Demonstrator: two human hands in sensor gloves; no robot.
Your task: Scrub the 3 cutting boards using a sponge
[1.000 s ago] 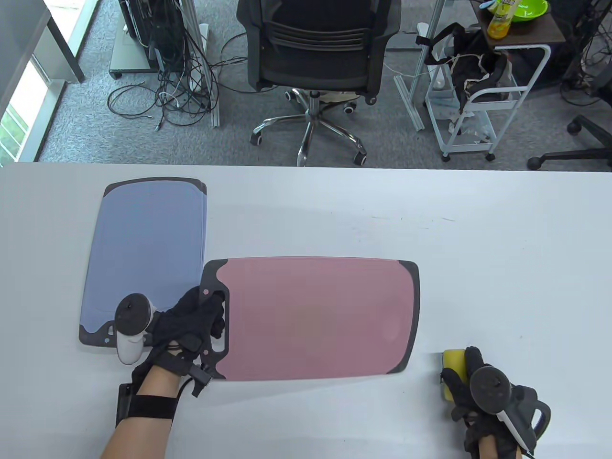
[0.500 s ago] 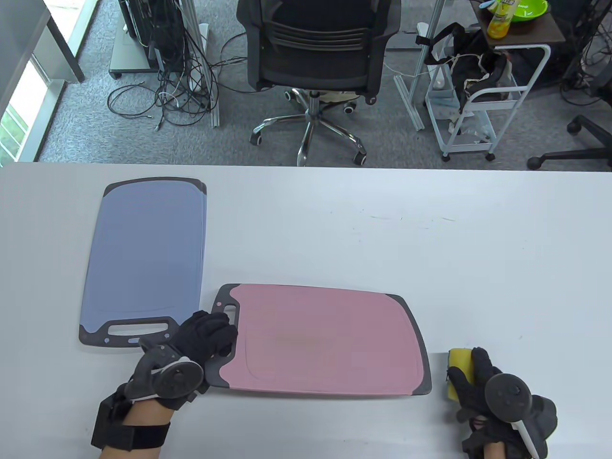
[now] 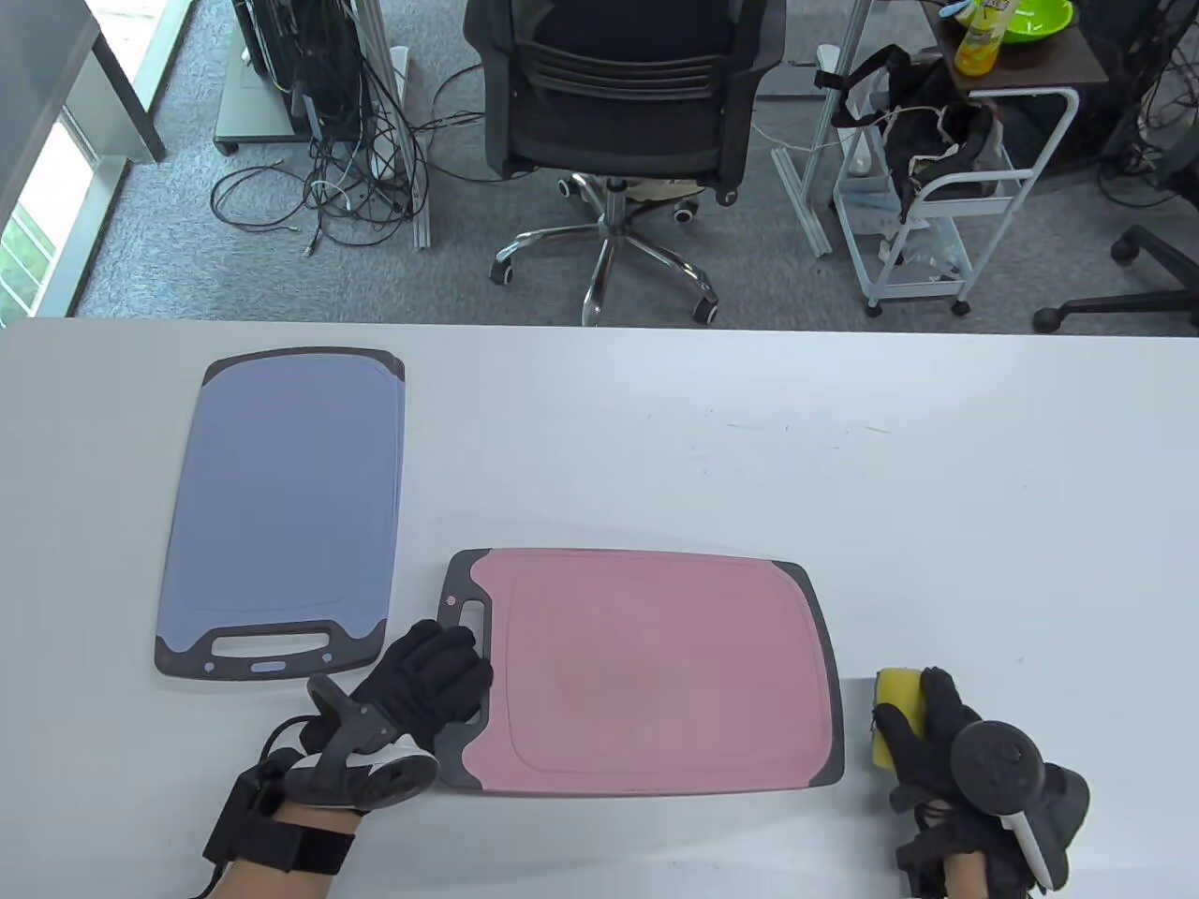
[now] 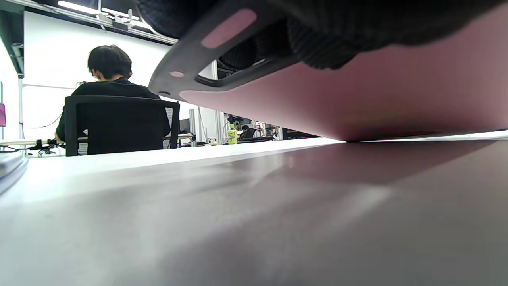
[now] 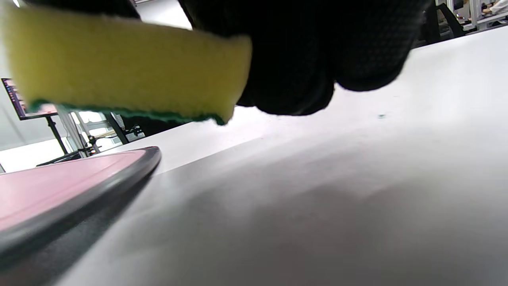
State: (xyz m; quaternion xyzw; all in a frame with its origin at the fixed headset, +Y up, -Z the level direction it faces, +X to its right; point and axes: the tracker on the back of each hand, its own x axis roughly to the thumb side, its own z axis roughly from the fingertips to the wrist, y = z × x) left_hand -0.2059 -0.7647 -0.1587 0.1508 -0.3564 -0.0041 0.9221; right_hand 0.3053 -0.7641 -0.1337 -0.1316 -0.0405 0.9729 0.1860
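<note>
A pink cutting board [image 3: 656,674] with a dark rim lies near the table's front edge, handle to the left. My left hand [image 3: 440,670] grips its handle end. In the left wrist view the pink cutting board [image 4: 377,99] is tilted, handle end raised and far edge on the table. A blue cutting board [image 3: 286,496] lies flat at the left, handle toward me. Right of the pink board, my right hand [image 3: 927,740] holds a yellow sponge [image 3: 897,712]. The right wrist view shows the sponge [image 5: 119,67] green side down, just above the table, beside the pink board's rim [image 5: 79,178].
The white table [image 3: 843,449] stretches bare behind and to the right of the boards. Beyond its far edge stand an office chair [image 3: 618,94], a white cart [image 3: 946,206] and floor cables. A seated person [image 4: 111,83] shows far off in the left wrist view.
My left hand turned over and brought the pink board down toward the table, shifting it slightly right. The right hand with the sponge edged a little away from me.
</note>
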